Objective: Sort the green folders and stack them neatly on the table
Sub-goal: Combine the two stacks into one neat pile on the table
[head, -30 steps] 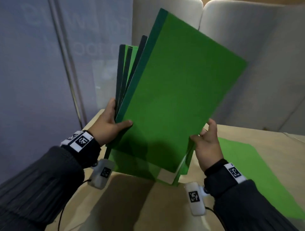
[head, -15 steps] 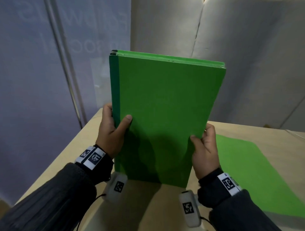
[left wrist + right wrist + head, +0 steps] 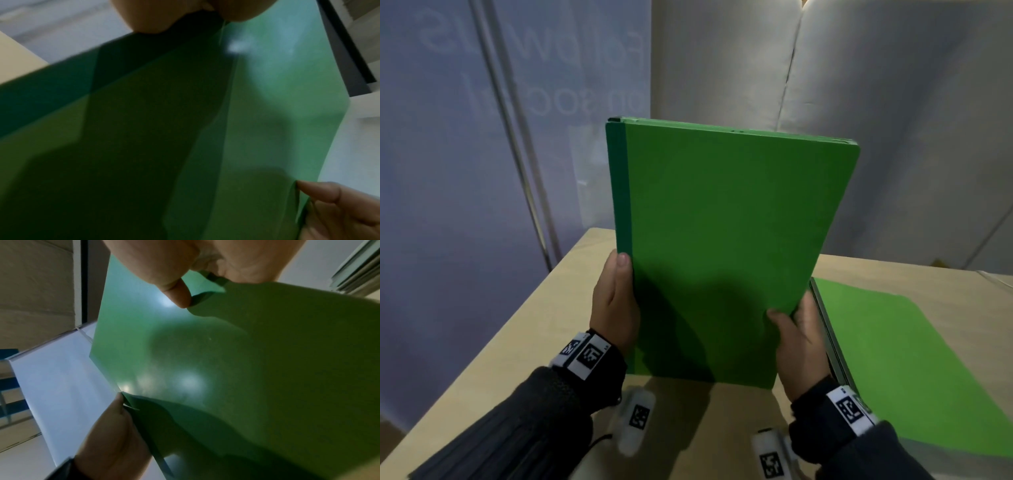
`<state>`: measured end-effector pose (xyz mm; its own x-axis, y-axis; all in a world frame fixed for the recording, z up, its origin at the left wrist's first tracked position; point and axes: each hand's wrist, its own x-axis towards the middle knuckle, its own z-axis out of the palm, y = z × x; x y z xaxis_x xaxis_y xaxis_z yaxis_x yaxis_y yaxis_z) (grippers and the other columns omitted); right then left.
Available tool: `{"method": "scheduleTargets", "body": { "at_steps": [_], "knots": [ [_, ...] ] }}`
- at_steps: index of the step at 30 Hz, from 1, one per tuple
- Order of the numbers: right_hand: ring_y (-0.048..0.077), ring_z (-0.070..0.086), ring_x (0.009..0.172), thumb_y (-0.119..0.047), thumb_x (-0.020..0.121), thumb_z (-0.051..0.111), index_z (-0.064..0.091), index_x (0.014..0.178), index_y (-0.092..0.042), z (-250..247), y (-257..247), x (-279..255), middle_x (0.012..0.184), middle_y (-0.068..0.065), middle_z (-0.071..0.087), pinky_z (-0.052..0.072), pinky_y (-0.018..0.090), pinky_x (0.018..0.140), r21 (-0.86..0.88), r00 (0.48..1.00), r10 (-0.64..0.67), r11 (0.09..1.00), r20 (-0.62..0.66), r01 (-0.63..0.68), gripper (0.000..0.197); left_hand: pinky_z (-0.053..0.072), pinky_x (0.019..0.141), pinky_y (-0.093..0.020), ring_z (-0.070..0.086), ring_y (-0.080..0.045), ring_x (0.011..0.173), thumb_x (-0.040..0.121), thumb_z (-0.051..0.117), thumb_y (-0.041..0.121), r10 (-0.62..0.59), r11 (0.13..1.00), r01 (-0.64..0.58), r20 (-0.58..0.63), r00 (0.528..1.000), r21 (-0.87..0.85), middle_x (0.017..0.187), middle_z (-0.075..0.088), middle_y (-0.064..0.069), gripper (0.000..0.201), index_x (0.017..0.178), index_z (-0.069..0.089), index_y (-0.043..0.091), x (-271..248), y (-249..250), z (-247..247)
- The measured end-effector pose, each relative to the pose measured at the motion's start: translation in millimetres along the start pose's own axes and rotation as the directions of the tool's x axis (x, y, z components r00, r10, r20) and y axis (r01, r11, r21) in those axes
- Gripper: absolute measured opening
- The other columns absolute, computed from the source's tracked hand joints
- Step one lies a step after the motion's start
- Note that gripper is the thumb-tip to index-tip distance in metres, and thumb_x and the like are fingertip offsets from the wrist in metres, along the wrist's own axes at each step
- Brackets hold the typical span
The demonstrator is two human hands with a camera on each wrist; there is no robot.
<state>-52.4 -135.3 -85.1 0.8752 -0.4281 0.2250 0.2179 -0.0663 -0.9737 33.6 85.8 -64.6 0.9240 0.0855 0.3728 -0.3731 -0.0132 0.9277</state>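
A bundle of green folders point(image 3: 722, 246) stands upright on its bottom edge on the wooden table point(image 3: 551, 308), edges squared together. My left hand point(image 3: 616, 301) grips the bundle's left spine side, thumb on the front cover. My right hand point(image 3: 796, 339) grips the lower right edge, thumb on the front. In the left wrist view the green covers point(image 3: 185, 129) fill the picture. In the right wrist view the folders point(image 3: 246, 369) sit pinched under my right thumb point(image 3: 176, 293). More green folders point(image 3: 893, 359) lie flat on the table to the right.
A pale blue banner with mirrored lettering point(image 3: 482, 137) and its metal pole point(image 3: 517, 144) stand past the table's left edge. White cushions point(image 3: 859, 102) rise behind the table. Bare wood point(image 3: 705, 428) shows between my forearms.
The fanned, tilted folders have been squared into one upright bundle and lowered onto the table. Both hands slid to grip its two sides, and my left thumb has moved back toward the spine.
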Motion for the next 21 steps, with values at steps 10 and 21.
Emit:
{"method": "scheduleTargets", "body": {
  "at_steps": [10,21],
  "knots": [
    [0.021,0.054,0.132,-0.06,0.083,0.057,0.042,0.144,-0.029,2,25,-10,0.139,-0.001,0.061,0.042,0.054,0.112,-0.067,0.996,0.09,0.994,-0.024,-0.092,0.069,0.053,0.092,-0.04,0.069,-0.009,0.098,0.108,0.025,0.055,-0.122,0.992,0.122,0.001,0.993,0.042,0.104,0.068,-0.006,0.05,0.106,0.064,0.024,-25,-29,3],
    [0.022,0.063,0.12,-0.027,0.093,0.057,0.056,0.123,-0.033,-19,25,17,0.127,-0.002,0.068,0.048,0.053,0.107,-0.182,0.963,0.267,0.949,0.029,-0.257,0.031,0.058,0.097,-0.055,0.07,-0.038,0.103,0.111,0.058,0.034,-0.204,0.949,0.148,0.184,0.961,0.279,0.102,0.071,-0.006,0.011,0.114,0.057,0.024,-4,-38,1]
  ]
}}
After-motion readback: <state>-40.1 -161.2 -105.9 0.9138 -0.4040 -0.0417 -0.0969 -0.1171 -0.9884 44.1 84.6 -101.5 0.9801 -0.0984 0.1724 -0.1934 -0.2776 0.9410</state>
